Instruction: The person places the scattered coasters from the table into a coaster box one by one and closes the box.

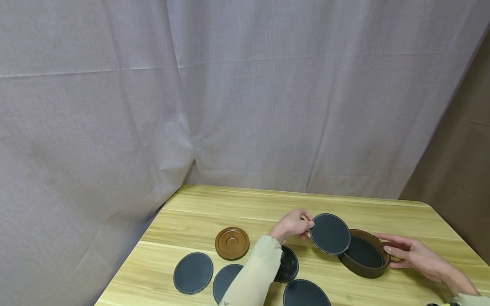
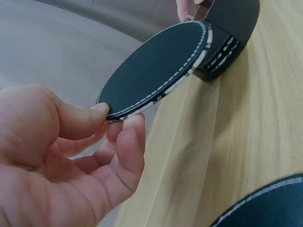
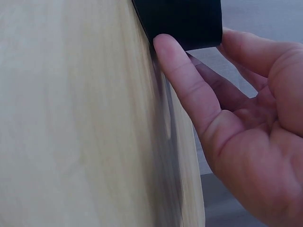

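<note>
I find the left hand [image 1: 292,224] pinching a dark disc [image 1: 330,233] by its edge, raised beside a round holder [image 1: 361,269] against which the right hand [image 1: 419,256] rests extended fingers; a sleeve [image 1: 254,272] mark resembles "A", and only the left-wrist view resolves the disc's striped edging [image 2: 201,59].

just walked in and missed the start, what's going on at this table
A person's left hand pinches a flat, round, black leather-like disc by its edge, at the left side of an open, round, dark brown box. The right hand holds the box from its right side. Four more black discs, one point being on the leftmost, lie on the light wood-grain table, along with a round brown wooden-looking plate.
</note>
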Available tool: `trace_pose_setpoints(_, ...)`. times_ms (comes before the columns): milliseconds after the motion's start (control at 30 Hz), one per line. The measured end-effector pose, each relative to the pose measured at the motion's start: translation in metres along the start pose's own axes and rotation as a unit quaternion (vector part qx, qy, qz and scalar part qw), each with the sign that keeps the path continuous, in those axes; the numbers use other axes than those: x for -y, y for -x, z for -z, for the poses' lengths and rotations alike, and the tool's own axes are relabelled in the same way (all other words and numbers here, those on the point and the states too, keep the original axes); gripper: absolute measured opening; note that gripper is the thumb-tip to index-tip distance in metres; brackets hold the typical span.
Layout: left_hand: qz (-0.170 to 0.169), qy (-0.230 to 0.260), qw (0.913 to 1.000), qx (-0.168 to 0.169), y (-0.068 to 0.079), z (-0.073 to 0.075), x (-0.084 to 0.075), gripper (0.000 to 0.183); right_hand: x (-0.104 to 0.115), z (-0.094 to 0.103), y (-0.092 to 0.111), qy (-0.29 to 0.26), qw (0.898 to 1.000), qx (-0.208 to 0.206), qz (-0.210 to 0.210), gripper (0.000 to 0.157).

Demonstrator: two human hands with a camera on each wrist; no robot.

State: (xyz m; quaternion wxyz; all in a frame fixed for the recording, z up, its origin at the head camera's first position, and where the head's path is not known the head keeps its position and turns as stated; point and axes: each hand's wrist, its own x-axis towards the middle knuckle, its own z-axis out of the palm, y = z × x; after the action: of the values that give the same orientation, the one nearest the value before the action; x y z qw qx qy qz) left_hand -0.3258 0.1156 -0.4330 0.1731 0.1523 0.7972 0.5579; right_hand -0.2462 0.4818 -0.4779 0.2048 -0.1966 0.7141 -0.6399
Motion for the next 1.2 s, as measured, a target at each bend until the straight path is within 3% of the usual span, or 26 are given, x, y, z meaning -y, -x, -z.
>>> trace_pose_setpoints(533, -0.019, 0.07, 0.9964, -0.043, -0.006, -0.033, -0.008, 0.009, 0.002, -0.002, 0.0, -0.007, 1.0, 0.002, 0.001, 0.048)
trace_pose_setpoints(1200, -0.002, 0.109, 0.9908, -0.08, -0.004, -0.075, -0.011, 0.016, -0.002, 0.001, 0.0, 0.0, 1.0, -0.006, 0.005, 0.048)
